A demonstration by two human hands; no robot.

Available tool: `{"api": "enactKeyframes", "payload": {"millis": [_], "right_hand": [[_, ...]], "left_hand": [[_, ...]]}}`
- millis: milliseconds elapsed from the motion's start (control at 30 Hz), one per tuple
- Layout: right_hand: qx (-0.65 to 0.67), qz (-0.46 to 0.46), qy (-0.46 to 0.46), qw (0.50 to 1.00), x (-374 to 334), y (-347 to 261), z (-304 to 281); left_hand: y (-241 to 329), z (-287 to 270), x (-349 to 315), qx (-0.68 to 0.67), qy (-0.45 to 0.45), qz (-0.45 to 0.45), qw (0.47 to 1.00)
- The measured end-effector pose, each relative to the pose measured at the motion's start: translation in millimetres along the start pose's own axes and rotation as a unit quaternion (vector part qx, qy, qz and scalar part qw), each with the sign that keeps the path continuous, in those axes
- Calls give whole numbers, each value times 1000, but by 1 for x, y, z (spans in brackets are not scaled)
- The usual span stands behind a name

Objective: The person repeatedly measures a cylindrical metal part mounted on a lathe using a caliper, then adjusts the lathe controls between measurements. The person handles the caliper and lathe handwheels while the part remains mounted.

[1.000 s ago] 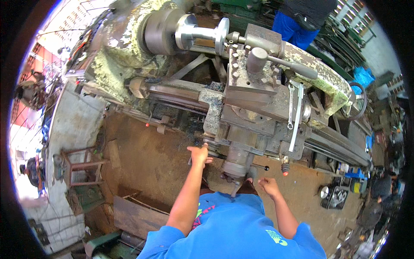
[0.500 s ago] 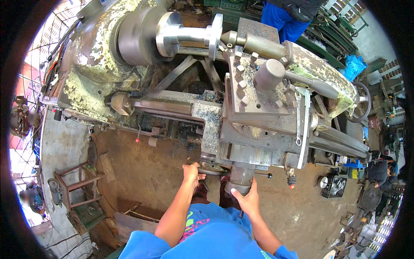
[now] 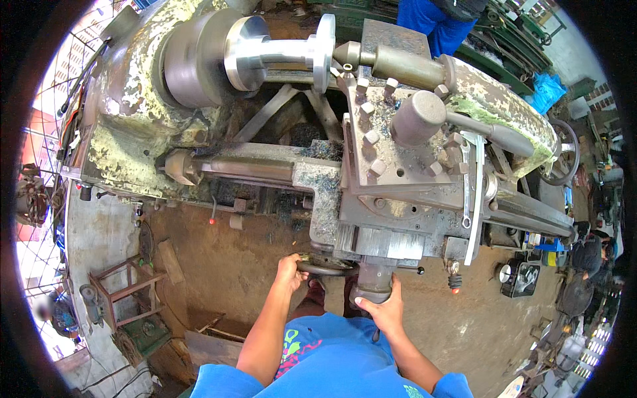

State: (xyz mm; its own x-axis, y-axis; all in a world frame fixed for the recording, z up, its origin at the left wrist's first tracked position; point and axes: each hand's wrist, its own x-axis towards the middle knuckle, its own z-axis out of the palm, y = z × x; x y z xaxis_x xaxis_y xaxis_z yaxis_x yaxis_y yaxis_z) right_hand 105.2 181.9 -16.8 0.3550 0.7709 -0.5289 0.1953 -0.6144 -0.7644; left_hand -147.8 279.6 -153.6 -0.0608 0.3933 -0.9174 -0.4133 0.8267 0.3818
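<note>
At the front of a metal lathe, my left hand [image 3: 290,272] is closed round the left rim of a dark handwheel [image 3: 332,268]. My right hand [image 3: 383,308] wraps the right side of the cylindrical cross-slide dial [image 3: 371,282], thumb in front; its other fingers are mostly hidden. Beyond them, a shiny flanged workpiece [image 3: 285,52] sits between the chuck [image 3: 196,63] and the pointed tailstock center [image 3: 347,54]. The chuck looks smooth, as if turning. The tool post [image 3: 417,118], bristling with square-headed bolts, stands close to the right flange, its cutting tool near it.
A wrench [image 3: 466,199] and a caliper-like steel tool [image 3: 476,219] hang over the carriage's right side. Metal chips litter the carriage [image 3: 325,176]. A wooden frame [image 3: 133,292] stands on the floor at left, a black crate [image 3: 521,278] at right. Another person's blue trousers [image 3: 434,30] show behind.
My left hand has shifted on the handwheel and now wraps its rim, where its fingers were raised and loose. My right hand stays on the dial. The whole view has shifted slightly.
</note>
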Motion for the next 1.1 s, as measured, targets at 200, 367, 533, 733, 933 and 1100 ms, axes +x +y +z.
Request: {"api": "enactKeyframes", "payload": {"millis": [200, 367, 533, 733, 933, 1100], "right_hand": [[21, -18, 3, 1000, 3, 11, 4], [2, -20, 16, 1000, 3, 14, 2], [7, -16, 13, 1000, 2, 11, 2], [-10, -19, 18, 1000, 4, 12, 1], [41, -14, 5, 999, 5, 18, 2], [114, -6, -23, 993, 9, 24, 1]], "left_hand": [[4, -4, 3, 24, 8, -27, 999], [0, -5, 5, 13, 2, -21, 1000], [-4, -7, 10, 6, -3, -18, 1000], [-4, -8, 10, -1, -10, -10, 1000], [-2, -6, 7, -7, -4, -9, 1000], [-1, -5, 6, 0, -7, -8, 1000]]}}
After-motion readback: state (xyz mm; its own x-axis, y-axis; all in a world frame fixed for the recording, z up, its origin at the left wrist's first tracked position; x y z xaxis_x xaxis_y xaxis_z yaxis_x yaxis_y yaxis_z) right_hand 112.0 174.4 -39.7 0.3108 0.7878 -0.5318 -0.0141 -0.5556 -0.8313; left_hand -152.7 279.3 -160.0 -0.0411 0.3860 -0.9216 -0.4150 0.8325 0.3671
